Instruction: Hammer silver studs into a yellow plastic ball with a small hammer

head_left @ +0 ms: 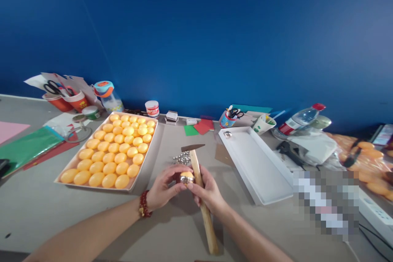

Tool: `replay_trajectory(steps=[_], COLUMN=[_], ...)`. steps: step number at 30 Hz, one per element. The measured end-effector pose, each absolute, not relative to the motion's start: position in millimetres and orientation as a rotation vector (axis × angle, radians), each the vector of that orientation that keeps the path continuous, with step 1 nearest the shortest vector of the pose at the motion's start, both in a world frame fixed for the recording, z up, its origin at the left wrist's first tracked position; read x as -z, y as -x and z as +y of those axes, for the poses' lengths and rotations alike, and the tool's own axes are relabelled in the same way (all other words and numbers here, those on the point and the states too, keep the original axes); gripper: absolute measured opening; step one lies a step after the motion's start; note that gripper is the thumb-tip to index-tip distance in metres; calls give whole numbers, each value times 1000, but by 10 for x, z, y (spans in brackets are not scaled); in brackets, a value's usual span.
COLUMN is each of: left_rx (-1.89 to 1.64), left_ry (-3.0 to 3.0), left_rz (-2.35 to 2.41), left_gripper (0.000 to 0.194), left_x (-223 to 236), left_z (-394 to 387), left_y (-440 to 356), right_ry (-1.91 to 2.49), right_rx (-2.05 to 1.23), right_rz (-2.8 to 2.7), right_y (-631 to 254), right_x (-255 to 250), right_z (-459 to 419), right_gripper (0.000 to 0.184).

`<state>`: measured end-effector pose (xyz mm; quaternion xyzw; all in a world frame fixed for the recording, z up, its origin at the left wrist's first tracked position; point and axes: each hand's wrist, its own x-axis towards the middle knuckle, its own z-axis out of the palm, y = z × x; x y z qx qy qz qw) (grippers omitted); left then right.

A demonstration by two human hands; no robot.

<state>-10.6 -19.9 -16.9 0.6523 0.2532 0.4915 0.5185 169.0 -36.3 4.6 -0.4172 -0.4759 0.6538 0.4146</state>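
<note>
Between my hands is an orange ball (187,175), like a table tennis ball, with a band of shiny silver studs on its near side. My left hand (165,186) is closed around it from the left, thumb and fingers bent against it. A hammer (205,221) with a wooden handle passes through my right hand (211,191), its metal head pointing away from me. The right thumb reaches over the handle to the ball. Just beyond my fingers lies a heap of small silver pieces (182,158), partly hidden by the hammer head and left hand.
Left stands a shallow tray (132,186) of orange balls. To the right, a white tray (258,168) holds one silver-covered item (227,134). Cups, a jar (152,109) and coloured paper line the wall. A plastic bottle (302,119), glue gun (290,153) and power strip (376,208) are farther right.
</note>
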Motion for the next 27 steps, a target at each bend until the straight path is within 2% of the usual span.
replay_trajectory(steps=[17, 21, 24, 27], left_rx=[-1181, -1243, -1313, -1363], left_ry=[-1897, -1705, -1413, -1266], left_rz=[627, 672, 793, 902], left_gripper=[41, 30, 20, 21], left_x=[84, 65, 71, 96], left_z=[-183, -185, -139, -79], left_y=[136, 135, 145, 154], right_ry=[1039, 1014, 1134, 1317], right_rx=[-1693, -1644, -1534, -1516], right_rz=[-1237, -1236, -1163, -1082], right_y=[-1716, -1743, -1805, -1901], right_x=[-18, -36, -65, -93], right_z=[-367, -322, -244, -152], right_gripper=[50, 51, 41, 31])
